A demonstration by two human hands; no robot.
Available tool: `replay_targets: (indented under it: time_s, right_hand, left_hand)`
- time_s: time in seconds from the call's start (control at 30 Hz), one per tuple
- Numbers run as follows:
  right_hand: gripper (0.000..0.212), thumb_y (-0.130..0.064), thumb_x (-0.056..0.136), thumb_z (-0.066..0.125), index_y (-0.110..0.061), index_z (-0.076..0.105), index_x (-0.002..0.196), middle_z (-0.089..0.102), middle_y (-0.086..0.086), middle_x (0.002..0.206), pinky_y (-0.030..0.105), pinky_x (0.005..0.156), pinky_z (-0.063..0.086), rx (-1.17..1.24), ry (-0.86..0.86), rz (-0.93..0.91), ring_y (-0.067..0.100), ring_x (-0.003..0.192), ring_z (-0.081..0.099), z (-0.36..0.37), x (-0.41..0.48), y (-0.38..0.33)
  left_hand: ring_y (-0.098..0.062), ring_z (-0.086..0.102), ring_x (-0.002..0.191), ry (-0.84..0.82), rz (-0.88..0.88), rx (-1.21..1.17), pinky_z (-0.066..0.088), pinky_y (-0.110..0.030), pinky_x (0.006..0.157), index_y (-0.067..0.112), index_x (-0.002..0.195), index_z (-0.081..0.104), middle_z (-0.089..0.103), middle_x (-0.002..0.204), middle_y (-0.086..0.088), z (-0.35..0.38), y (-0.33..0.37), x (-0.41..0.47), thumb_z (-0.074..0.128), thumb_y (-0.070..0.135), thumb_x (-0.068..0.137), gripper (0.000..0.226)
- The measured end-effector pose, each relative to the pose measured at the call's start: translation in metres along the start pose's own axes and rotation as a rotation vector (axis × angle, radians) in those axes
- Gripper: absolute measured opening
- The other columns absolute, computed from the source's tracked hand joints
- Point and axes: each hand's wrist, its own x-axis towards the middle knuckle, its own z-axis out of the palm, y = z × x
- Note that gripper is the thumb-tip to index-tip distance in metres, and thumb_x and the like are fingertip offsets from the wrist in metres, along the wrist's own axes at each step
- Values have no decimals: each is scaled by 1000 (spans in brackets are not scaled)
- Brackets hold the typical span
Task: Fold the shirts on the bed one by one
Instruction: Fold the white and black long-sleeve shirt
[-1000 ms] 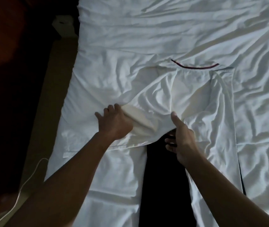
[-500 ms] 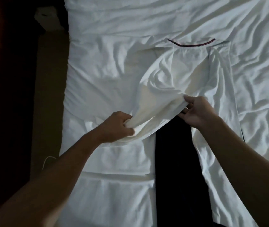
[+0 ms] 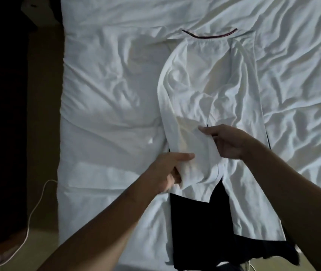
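**White on white: shirt [image 3: 204, 90] gripped at two places on the bed [image 3: 106, 94]**

From my remote seat I saw the shirt lying lengthwise on the rumpled bed. Its dark-trimmed collar [image 3: 210, 35] was at the far end and its left side lay folded in over the middle. The left hand [image 3: 167, 173] was clamped on the lower edge of that folded panel, thumb on top and fingers tucked under. The right hand [image 3: 228, 141] pinched the same panel just beyond, near the shirt's centre. A dark garment [image 3: 194, 222] showed from under the hem at the near end. A white cable [image 3: 34, 208] trailed over the floor left of the bed.
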Motion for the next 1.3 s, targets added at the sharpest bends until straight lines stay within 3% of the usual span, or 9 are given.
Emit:
replay_targets:
  time_s: [0.1,0.17,0.33,0.43,0.6,0.8,0.97,1.17,1.3]
  right_hand:
    - [38,-15,91,76,-2,70,126,71,20,127,46,98,58,-13,3,-10,33,116,70,-4,8,4]
    - [35,-14,94,70,-2,68,127,71,19,127,46,99,58,-2,24,-53,33,115,70,-2,13,6]
    - [43,-16,80,86,-5,72,119,78,11,111,44,93,61,-147,28,-124,28,103,76,3,-4,21]
    - [42,-16,74,91,-3,74,110,79,12,102,47,89,62,-270,65,-138,29,96,77,-3,-24,44]
    - [30,-10,81,84,-1,76,108,77,20,105,51,98,58,-174,82,-278,36,102,74,-2,-59,86]
    - [33,-23,84,81,-4,74,110,79,14,99,37,70,60,88,73,-351,28,88,77,12,-100,105]
    - [21,-28,86,84,-9,76,84,76,7,75,48,64,60,-344,384,-296,26,71,74,0,-98,163]
    - [38,-41,83,84,-10,66,68,66,5,61,39,57,49,-528,520,-264,25,61,64,-10,-101,194]
    - [50,-67,89,64,-19,65,75,64,-4,69,35,62,42,-897,691,-333,24,68,58,-6,-99,173]
  left_hand:
    - [-33,74,88,57,152,266,63,-50,83,-8,106,68,75,99,-17,-15,-26,8,95,28,69,58]
    - [-22,61,69,155,286,608,57,-36,68,-6,87,64,64,79,-8,-24,-42,12,96,46,54,69]
    - [-28,52,89,374,830,1417,52,-42,79,12,80,67,59,98,-4,-25,-78,18,75,35,68,28]
    - [-26,53,86,421,938,1267,51,-45,74,11,79,62,58,86,-1,-23,-84,18,64,24,79,13]
    - [-15,57,64,378,745,664,51,-44,67,12,89,57,62,69,-9,-2,-74,-2,59,32,88,20]
    - [-30,75,108,136,421,118,56,-49,101,11,118,75,79,111,-12,9,-71,-35,66,11,97,22]
    - [-42,75,96,276,166,165,53,-74,90,9,101,79,78,101,-20,-1,-113,-30,69,15,96,11]
    - [-30,78,93,314,190,267,62,-54,89,10,96,79,80,96,-11,-5,-131,-25,69,6,96,10]
    - [-41,76,85,446,319,307,60,-61,84,14,79,78,77,83,-19,-12,-103,-10,79,34,66,24]
